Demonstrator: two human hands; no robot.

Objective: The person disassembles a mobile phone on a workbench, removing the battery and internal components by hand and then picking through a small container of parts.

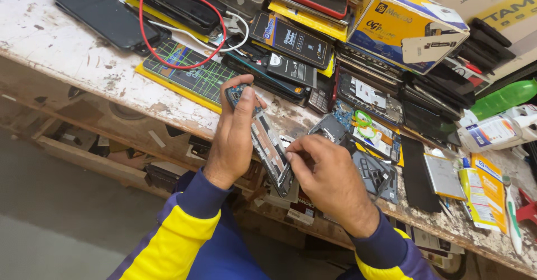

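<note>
Left hand (234, 132) had its grip wrapped round an opened phone (268, 148), thumb up at the top end, fingers behind. Phone was held tilted over the near edge of the table (72, 56), back cover off, boards and metal frame showing. Right hand (324, 171) had its grip pinched together at the phone's lower right edge, fingertips touching the frame; too small to tell whether anything sat between them. Both sleeves were dark blue with yellow.

Just beyond the right hand lay a grey phone frame (376, 174) and a second open phone with green rings (366, 126) on it. Right of those, a flat dark panel (417, 174) and a tube of glue (467, 188). Behind the left hand sat a green grid mat (193, 76) on a yellow-edged base, a red cable (184, 25) looping over it beside a white cable (235, 31). Farther back, a dark phone case (103, 12) at the left, stacks of phones (436, 98) at the right, a yellow and blue box (403, 20) on top, and a green bottle (506, 96) at the far right.
</note>
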